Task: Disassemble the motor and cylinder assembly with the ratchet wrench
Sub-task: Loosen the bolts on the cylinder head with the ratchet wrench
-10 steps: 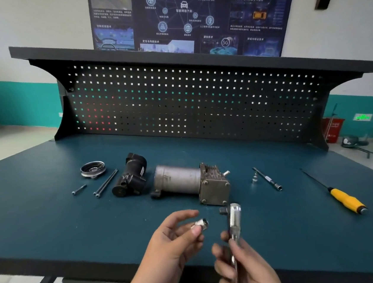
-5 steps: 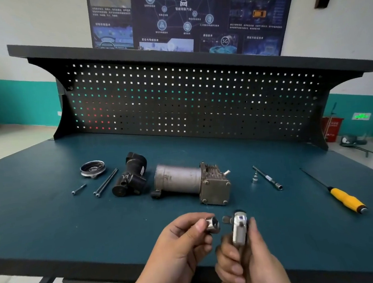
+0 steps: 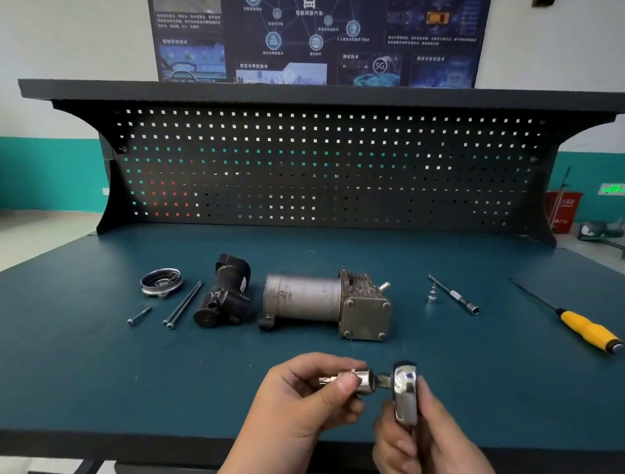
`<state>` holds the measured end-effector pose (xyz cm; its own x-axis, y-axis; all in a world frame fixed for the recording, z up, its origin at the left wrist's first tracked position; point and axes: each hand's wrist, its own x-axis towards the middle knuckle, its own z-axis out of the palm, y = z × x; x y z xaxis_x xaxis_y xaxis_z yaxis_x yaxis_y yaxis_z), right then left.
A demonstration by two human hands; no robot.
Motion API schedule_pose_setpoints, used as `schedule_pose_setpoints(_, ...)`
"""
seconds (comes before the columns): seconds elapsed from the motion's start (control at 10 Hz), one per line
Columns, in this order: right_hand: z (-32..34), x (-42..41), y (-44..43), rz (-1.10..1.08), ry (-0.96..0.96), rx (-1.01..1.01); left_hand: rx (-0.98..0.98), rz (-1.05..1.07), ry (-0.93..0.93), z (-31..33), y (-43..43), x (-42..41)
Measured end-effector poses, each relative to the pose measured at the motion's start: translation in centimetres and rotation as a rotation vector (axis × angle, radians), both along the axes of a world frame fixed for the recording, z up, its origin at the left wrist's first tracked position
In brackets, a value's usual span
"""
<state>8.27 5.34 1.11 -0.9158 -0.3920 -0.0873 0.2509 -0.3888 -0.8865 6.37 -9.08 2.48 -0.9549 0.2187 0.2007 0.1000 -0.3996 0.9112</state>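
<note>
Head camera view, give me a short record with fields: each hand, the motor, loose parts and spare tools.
left hand: pinches a socket
right hand: grips the ratchet wrench, head up
fit: socket's mouth meets the wrench's drive; seated or not, cannot tell
motor: lies on the bench, untouched
loose parts: black housing, round cap, bolts, left of the motor
spare tools: extension bar, screwdriver, right of the motor
</note>
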Motion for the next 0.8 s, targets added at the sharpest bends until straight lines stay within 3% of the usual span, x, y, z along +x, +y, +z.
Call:
schedule_pose_setpoints(0.2,-0.7,0.5,-0.4,-0.019,-0.055,-0.136,-0.064,0.022,0.08,-0.1,-0.2,0.3)
schedule_pose_setpoints(0.4,-1.4,1.3,-1.0,-0.019,-0.067,-0.059,-0.135,-0.006,0.18,-0.9,-0.2,0.8)
schedule_pose_setpoints(0.5,-1.5,1.7,-1.4,-0.055,-0.07,-0.134,-0.183,-0.009,0.234,-0.5,-0.4,1.0)
schedule_pose_setpoints(0.7,-0.9,1.5,-0.3,0.012,-0.033,-0.027,-0.188,-0.004,0.309,-0.1,-1.0,0.6)
schedule_pose_setpoints(0.8,-1.1,1.1,-1.1,0.001,-0.07,-0.184,-0.179,-0.009,0.303,-0.1,-1.4,0.4)
